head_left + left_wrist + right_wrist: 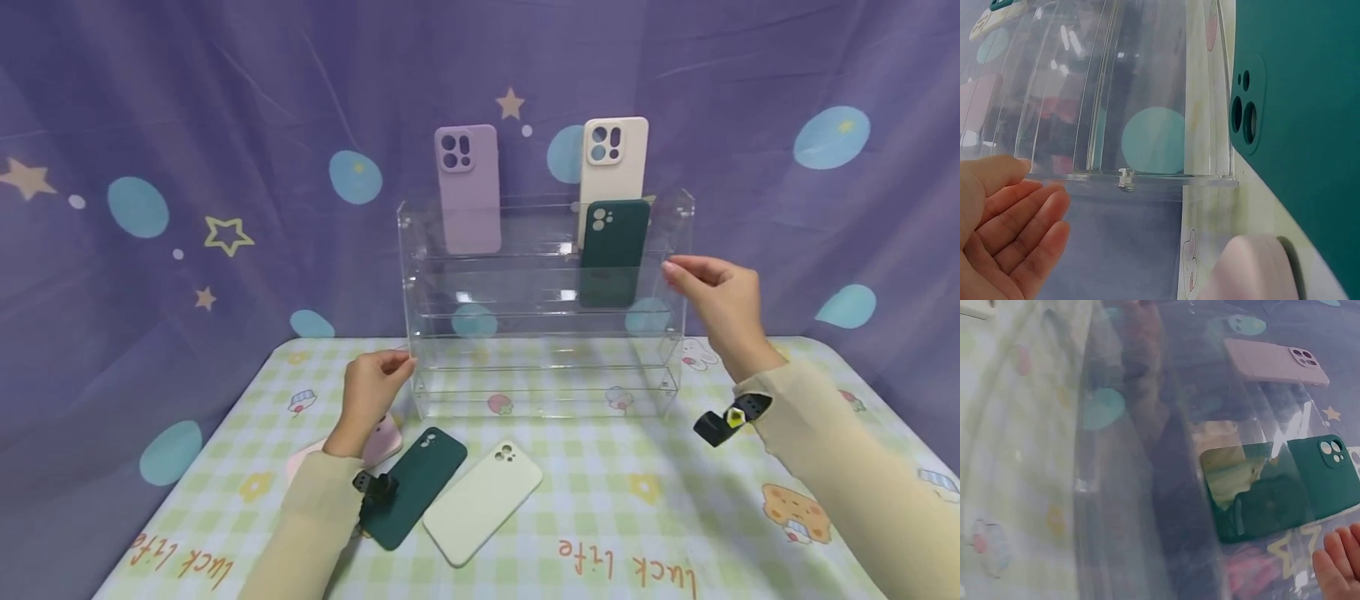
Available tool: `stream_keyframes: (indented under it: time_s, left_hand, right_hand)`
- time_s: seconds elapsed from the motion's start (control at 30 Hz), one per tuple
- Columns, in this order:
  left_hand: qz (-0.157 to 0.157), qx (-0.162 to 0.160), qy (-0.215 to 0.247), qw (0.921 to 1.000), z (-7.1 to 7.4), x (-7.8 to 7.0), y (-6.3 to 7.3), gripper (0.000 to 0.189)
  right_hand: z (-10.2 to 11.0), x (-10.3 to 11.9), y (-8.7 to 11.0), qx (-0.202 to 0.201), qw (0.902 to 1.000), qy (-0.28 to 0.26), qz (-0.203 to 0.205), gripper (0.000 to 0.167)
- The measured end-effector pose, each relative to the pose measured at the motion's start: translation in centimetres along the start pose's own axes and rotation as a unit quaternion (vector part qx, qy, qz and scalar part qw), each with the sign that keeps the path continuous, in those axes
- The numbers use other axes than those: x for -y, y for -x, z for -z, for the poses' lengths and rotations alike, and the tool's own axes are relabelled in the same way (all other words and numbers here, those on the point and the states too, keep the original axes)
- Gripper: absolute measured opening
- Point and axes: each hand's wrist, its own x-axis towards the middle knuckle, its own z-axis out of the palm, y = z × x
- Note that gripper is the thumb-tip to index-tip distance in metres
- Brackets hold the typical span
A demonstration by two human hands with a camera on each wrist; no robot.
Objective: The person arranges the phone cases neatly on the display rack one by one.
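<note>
A clear acrylic tiered display rack (540, 367) stands on the table between both hands. My left hand (375, 383) pinches its left side panel; in the left wrist view, the thumb and curled fingers (1041, 212) meet that panel's edge. Higher up, my right hand (720, 296) pinches the right side panel between thumb and fingers. On the top tier stand a purple phone case (468, 187) and a white phone case (618, 171). A dark green phone case (615, 242) leans one tier lower, partly covering the white one; the right wrist view shows it beside the right fingers.
In front of the rack, a second green phone case (420, 483) and a pale cream phone case (483, 504) lie flat. A pink phone case (384, 442) lies partly hidden under the left wrist. A checked cloth (600, 508) covers the table; a purple curtain (262, 108) hangs behind.
</note>
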Motion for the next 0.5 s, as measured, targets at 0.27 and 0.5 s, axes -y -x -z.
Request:
stream_keyframes:
  time_s: [0.27, 0.5]
  left_hand:
    - [-0.013, 0.025, -0.031, 0.9991, 1.1, -0.2, 0.0, 0.020]
    - [-0.033, 0.054, -0.028, 0.9976, 2.9, 0.0, -0.7, 0.018]
  right_hand:
    - [1.6, -3.3, 2.9, 0.048, 0.9874, -0.149, -0.028, 0.016]
    - [2.1, -5.7, 5.0, 0.047, 0.9929, -0.107, -0.018, 0.026]
